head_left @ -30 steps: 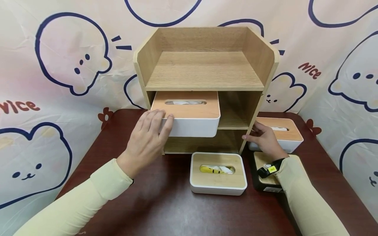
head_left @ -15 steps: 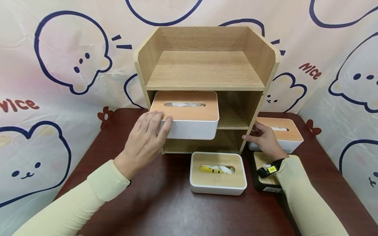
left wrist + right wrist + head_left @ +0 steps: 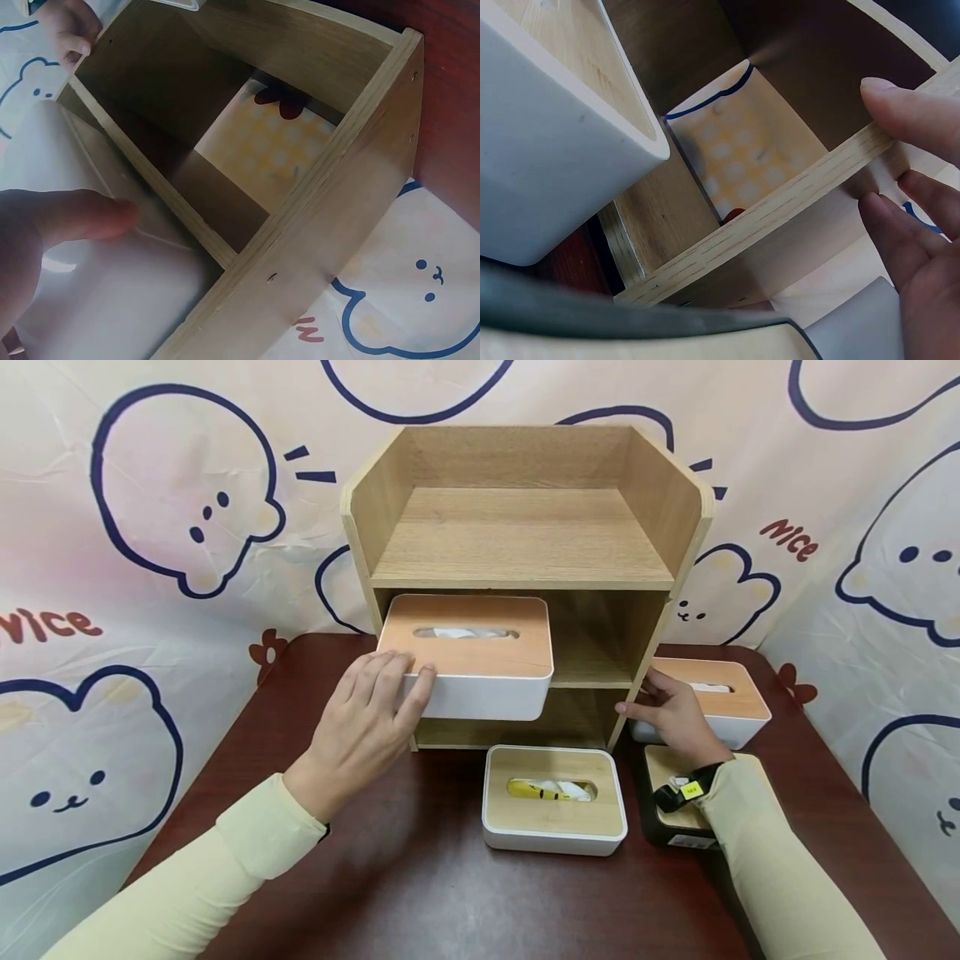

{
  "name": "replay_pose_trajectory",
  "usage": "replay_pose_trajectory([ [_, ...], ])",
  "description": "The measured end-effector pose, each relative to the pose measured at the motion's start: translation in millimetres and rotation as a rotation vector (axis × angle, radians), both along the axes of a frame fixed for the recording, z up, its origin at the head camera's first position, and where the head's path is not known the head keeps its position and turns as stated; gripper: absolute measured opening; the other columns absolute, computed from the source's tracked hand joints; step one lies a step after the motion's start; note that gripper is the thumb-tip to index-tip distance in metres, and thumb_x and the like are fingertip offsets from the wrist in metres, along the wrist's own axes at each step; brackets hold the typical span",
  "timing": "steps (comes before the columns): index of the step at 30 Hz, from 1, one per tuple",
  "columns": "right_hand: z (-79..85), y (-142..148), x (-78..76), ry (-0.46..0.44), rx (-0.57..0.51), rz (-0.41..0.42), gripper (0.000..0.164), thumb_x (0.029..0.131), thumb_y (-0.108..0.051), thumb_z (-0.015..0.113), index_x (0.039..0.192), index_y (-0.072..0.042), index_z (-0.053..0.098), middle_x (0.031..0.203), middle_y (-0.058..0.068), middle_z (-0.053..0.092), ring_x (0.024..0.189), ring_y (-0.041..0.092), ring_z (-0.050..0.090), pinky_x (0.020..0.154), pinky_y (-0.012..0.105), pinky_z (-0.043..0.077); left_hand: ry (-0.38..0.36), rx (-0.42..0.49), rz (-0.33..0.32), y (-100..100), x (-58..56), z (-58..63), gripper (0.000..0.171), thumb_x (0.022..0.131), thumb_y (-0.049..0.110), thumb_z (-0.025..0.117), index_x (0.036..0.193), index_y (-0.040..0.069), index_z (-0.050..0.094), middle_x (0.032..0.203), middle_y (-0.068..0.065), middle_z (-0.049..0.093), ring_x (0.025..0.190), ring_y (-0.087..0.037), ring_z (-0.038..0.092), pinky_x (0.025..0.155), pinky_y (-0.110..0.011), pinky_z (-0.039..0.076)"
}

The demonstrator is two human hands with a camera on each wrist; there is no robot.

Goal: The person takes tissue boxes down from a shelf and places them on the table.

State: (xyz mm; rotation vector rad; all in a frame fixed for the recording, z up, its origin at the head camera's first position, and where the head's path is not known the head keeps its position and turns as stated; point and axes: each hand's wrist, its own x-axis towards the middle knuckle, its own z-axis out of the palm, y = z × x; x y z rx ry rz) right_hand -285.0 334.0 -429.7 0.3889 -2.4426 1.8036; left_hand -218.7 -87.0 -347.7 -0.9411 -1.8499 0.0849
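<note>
A white tissue box with an orange-toned wood lid [image 3: 480, 652] juts from the middle compartment of the wooden shelf unit [image 3: 525, 539]. My left hand [image 3: 360, 718] grips its front left corner. The left wrist view shows the thumb [image 3: 90, 225] pressed along the white wall. Over on the right, my right hand [image 3: 678, 714] holds the front edge of the unit's right side panel [image 3: 780, 199], thumb [image 3: 907, 112] on the inner side and fingers [image 3: 900, 232] on the outer.
A white tissue box with a pale lid [image 3: 551, 839] stands on the dark red table [image 3: 450, 910] before the unit. A black tissue box [image 3: 667, 835] sits under the right wrist; another white one [image 3: 738, 727] stands behind the right hand. A printed cloth [image 3: 187, 493] hangs behind.
My left hand has drawn the tissue box a little out of the compartment, toward me and slightly left. Its rear edge now shows. The right hand stays on the panel.
</note>
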Motion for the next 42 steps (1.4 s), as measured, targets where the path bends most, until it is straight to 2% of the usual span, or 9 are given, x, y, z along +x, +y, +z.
replay_pose_trajectory([
  [3, 0.2, -1, 0.3, 0.000, -0.003, 0.000, 0.078, 0.082, -0.010, 0.079, 0.150, -0.017, 0.041, 0.143, 0.014, 0.048, 0.123, 0.032, 0.052, 0.087, 0.025, 0.050, -0.002, 0.001, -0.001, -1, 2.3, -0.9, 0.034, 0.090, 0.000, 0.042, 0.122, -0.005, 0.052, 0.114, -0.029, 0.052, 0.103, -0.046, 0.053, 0.089, -0.054, 0.045],
  [8, 0.4, -1, 1.2, 0.005, -0.014, 0.000, 0.076, 0.082, -0.008, 0.078, 0.149, -0.015, 0.043, 0.141, 0.015, 0.050, 0.122, 0.038, 0.051, 0.085, 0.024, 0.051, -0.018, -0.002, -0.002, -1, 5.7, -0.8, 0.035, 0.091, 0.001, 0.040, 0.123, -0.005, 0.052, 0.115, -0.030, 0.052, 0.104, -0.045, 0.053, 0.089, -0.053, 0.044],
  [12, 0.9, -1, 0.9, 0.012, -0.001, 0.005, 0.077, 0.083, -0.009, 0.078, 0.150, -0.015, 0.041, 0.143, 0.016, 0.048, 0.123, 0.036, 0.051, 0.086, 0.025, 0.051, -0.015, -0.009, 0.002, -3, 7.8, -1.3, 0.033, 0.093, 0.003, 0.041, 0.123, -0.005, 0.052, 0.115, -0.029, 0.052, 0.104, -0.045, 0.053, 0.089, -0.053, 0.045],
  [19, 1.9, -2, 1.0, 0.001, -0.006, -0.001, 0.077, 0.082, -0.009, 0.079, 0.150, -0.016, 0.041, 0.143, 0.014, 0.048, 0.123, 0.031, 0.052, 0.087, 0.025, 0.050, -0.058, -0.048, 0.013, -9, 10.3, -4.4, 0.036, 0.092, 0.005, 0.045, 0.127, -0.004, 0.049, 0.118, -0.030, 0.050, 0.108, -0.046, 0.051, 0.091, -0.053, 0.044],
  [29, 0.7, -1, 0.4, 0.000, 0.001, -0.002, 0.078, 0.082, -0.009, 0.079, 0.150, -0.015, 0.041, 0.142, 0.015, 0.049, 0.123, 0.032, 0.052, 0.086, 0.025, 0.051, -0.069, -0.062, 0.023, -14, 16.0, -5.2, 0.035, 0.096, 0.007, 0.040, 0.128, -0.003, 0.049, 0.119, -0.030, 0.050, 0.109, -0.047, 0.051, 0.092, -0.053, 0.044],
  [36, 0.8, 0, -1.5, 0.011, 0.019, 0.001, 0.075, 0.083, -0.010, 0.079, 0.149, -0.017, 0.043, 0.141, 0.014, 0.051, 0.122, 0.042, 0.051, 0.084, 0.024, 0.051, -0.100, -0.059, 0.011, -17, 19.5, -5.5, 0.035, 0.097, 0.007, 0.039, 0.129, -0.002, 0.049, 0.120, -0.030, 0.050, 0.109, -0.047, 0.051, 0.093, -0.053, 0.043],
  [42, 0.1, 0, -1.1, 0.006, 0.028, 0.001, 0.076, 0.083, -0.010, 0.078, 0.150, -0.016, 0.041, 0.142, 0.015, 0.050, 0.122, 0.043, 0.051, 0.084, 0.025, 0.052, -0.092, -0.057, 0.010, -17, 23.4, -7.5, 0.033, 0.099, 0.006, 0.038, 0.129, -0.003, 0.049, 0.120, -0.030, 0.050, 0.109, -0.047, 0.051, 0.092, -0.053, 0.044],
])
